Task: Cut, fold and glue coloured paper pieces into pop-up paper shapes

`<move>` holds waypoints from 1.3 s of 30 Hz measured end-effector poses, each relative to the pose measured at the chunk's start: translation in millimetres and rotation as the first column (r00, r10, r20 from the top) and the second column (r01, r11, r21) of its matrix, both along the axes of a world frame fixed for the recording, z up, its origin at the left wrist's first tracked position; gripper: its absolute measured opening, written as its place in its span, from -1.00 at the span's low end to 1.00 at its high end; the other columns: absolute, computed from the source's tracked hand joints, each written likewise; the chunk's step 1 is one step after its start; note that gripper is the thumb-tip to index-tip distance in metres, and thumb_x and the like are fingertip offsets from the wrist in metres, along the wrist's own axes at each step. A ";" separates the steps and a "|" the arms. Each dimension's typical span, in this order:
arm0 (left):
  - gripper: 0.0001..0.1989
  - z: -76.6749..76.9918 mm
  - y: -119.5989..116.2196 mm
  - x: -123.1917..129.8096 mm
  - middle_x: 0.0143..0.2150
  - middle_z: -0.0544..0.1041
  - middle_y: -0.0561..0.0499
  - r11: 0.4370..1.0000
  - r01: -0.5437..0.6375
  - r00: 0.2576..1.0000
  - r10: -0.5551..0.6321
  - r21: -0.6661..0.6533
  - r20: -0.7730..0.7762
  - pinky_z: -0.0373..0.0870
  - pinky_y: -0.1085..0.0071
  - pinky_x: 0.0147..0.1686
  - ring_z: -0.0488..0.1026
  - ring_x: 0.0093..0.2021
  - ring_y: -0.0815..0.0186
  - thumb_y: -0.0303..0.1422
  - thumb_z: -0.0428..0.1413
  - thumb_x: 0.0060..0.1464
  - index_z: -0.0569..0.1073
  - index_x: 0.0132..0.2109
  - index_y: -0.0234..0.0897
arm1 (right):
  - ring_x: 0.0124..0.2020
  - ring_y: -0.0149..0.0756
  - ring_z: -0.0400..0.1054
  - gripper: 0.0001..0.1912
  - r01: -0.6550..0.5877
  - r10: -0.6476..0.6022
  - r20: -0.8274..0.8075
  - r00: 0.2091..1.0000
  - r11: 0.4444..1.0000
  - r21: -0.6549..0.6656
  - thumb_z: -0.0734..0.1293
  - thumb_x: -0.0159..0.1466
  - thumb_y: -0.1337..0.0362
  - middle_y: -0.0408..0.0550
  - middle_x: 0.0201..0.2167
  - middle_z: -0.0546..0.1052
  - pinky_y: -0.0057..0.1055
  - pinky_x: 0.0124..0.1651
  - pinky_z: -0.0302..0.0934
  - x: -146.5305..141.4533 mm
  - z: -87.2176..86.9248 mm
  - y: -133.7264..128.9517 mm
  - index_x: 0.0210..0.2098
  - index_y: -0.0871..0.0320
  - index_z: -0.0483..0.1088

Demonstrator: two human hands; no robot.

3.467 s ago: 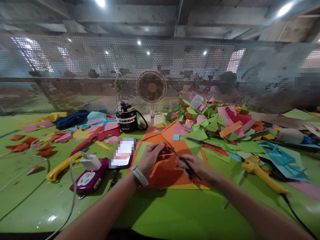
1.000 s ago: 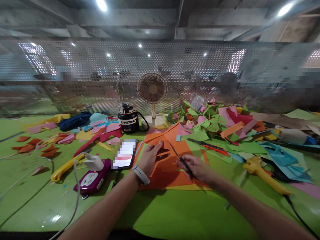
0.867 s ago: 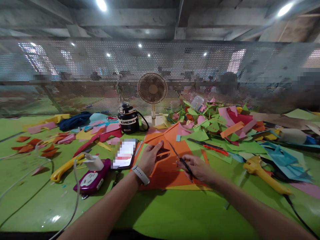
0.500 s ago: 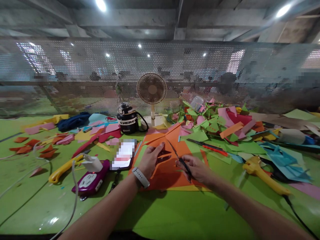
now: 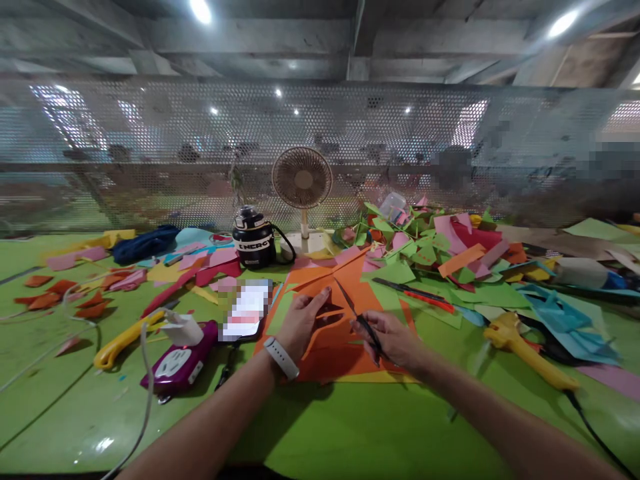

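Orange paper (image 5: 330, 360) lies in front of me on the green table, with cut edges near its middle. My left hand (image 5: 303, 323), with a pale watch on the wrist, holds a part of this paper between thumb and fingers. Black-handled scissors (image 5: 369, 327) are gripped in my right hand (image 5: 387, 337), their blades pointing up and left over the paper. Whether the blades touch the paper is hard to tell.
Left of the paper are a phone (image 5: 247, 310), a purple power socket (image 5: 180, 363) and a yellow tool (image 5: 123, 343). Behind stand a black bottle (image 5: 253, 243) and a fan (image 5: 302, 179). Paper scraps (image 5: 425, 247) and a yellow glue gun (image 5: 533, 353) are at right.
The view has shifted very slightly. Both hands keep nearly the same pose, and the scissors remain in my right hand.
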State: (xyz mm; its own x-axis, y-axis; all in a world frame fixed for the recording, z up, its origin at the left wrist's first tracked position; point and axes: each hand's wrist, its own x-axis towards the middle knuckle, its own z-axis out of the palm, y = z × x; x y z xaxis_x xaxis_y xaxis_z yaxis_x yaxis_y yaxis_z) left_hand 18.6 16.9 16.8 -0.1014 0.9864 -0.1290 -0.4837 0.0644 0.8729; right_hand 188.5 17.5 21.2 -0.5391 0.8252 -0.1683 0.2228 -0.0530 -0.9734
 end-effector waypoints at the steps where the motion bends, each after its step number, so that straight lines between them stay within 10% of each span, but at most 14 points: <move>1: -0.69 -0.4 0.1 -0.1 -0.54 0.49 0.01 1.000 0.004 1.000 -0.004 0.005 -0.002 0.54 0.36 -0.39 0.48 -0.48 0.34 -0.24 0.35 -0.25 0.46 -0.51 -0.40 | -0.78 -0.56 0.05 -0.48 -0.001 0.001 0.002 1.000 1.000 -0.003 0.35 0.02 -0.17 -0.35 -0.80 0.30 -0.53 -0.65 -0.08 0.0 -0.1 -0.1 -0.38 0.17 0.23; 39: -0.68 -3.3 -1.2 3.3 -0.55 0.50 0.00 1.000 0.026 1.000 -0.026 0.006 -0.005 0.54 0.35 -0.37 0.48 -0.50 0.34 -0.22 0.35 -0.26 0.47 -0.50 -0.39 | -0.76 -0.55 0.07 -0.50 0.002 0.000 -0.041 0.999 1.000 0.026 0.35 0.04 -0.15 -0.35 -0.79 0.27 -0.55 -0.65 -0.08 -1.6 -8.2 3.7 -0.36 0.17 0.27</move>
State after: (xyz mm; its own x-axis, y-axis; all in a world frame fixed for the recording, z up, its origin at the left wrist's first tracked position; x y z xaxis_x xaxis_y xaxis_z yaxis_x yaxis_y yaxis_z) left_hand 21.8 15.6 13.5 -0.0762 0.9896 -0.1224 -0.4779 0.0715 0.8755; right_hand 186.9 21.2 13.0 -0.5442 0.8297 -0.1244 0.1829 -0.0273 -0.9827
